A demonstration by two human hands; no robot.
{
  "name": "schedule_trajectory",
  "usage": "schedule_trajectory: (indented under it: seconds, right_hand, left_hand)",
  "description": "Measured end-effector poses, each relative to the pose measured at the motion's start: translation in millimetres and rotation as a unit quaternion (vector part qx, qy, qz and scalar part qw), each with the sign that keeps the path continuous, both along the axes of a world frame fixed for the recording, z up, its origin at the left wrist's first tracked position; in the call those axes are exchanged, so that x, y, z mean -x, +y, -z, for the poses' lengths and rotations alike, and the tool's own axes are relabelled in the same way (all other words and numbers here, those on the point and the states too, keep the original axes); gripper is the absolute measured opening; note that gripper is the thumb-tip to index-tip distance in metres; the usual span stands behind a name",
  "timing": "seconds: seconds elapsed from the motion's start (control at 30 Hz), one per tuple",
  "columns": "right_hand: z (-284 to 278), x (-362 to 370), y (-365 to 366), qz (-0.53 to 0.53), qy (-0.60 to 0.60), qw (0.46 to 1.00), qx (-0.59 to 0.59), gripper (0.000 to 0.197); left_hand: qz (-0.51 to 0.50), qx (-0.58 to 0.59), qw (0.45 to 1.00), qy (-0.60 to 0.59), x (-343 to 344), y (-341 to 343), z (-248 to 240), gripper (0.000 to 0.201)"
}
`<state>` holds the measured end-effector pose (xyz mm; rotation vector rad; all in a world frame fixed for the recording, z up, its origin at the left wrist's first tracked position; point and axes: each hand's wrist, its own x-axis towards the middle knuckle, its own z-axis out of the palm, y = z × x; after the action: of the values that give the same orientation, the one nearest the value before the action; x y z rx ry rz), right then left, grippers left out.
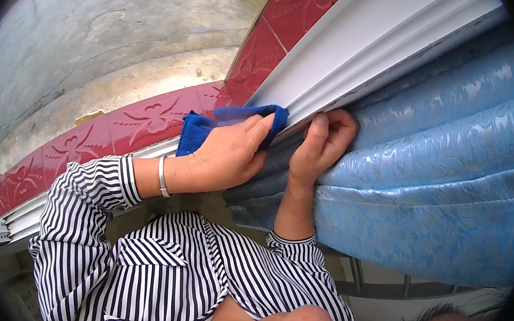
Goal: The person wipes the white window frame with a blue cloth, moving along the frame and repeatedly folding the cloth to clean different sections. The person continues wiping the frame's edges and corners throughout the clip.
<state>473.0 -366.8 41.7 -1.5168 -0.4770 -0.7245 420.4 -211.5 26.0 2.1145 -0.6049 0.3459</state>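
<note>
Blue cloth (204,128): folded microfibre rag, deep blue, pressed against the white window frame (375,37) where the frame's lower rail meets the red tiled sill. Partly covered by the hand on it; its left end sticks out over the tiles.

Left hand (225,154): lies flat on the cloth, fingers together and extended over its right end, palm bearing down. A silver bangle (162,176) circles the wrist. Sleeve striped black and white.

Right hand (323,142): just beside the left, nearly touching it. Fingers curled and pinched on the top edge of the blue curtain (430,162), drawing the fabric back from the frame's underside. Thumb points up against the rail.

Window frame: white, ribbed in long grooves, running diagonally from lower left to upper right.

Blue curtain: pale blue, glossy, embossed with a leaf pattern, hanging in folds below the frame and filling the right half of the view.

Red tiles (141,119): dark red, relief floral pattern, lining the sill beyond the frame.

Concrete ground (103,45): grey, cracked, beyond the tiles.

Striped shirt (157,281): the person's own, filling the lower left.
</note>
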Motion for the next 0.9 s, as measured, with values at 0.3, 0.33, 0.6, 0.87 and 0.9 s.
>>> schedule_trajectory:
  seconds: [0.3,0.33,0.6,0.87,0.9]
  right_hand:
    - [0,-2,-3,0.041,-0.029,0.999,0.019,0.018]
    - [2,-4,-5,0.064,-0.055,0.996,0.027,0.016]
    - [-6,7,2,0.002,0.025,0.999,-0.033,0.019]
    - [0,-6,2,0.037,-0.027,0.999,-0.011,0.013]
    - [-2,-6,2,0.041,-0.029,0.999,-0.009,0.013]
  left_hand:
    - [0.050,-0.331,0.920,0.202,-12,33,-20,0.024]
    - [0.029,-0.248,0.945,0.209,-12,38,-17,0.023]
    - [-0.010,-0.110,0.977,-0.181,-9,18,-2,0.042]
    - [-0.012,-0.501,0.785,-0.364,-38,47,-51,0.029]
    - [-0.002,-0.524,0.763,-0.379,-39,46,-58,0.029]
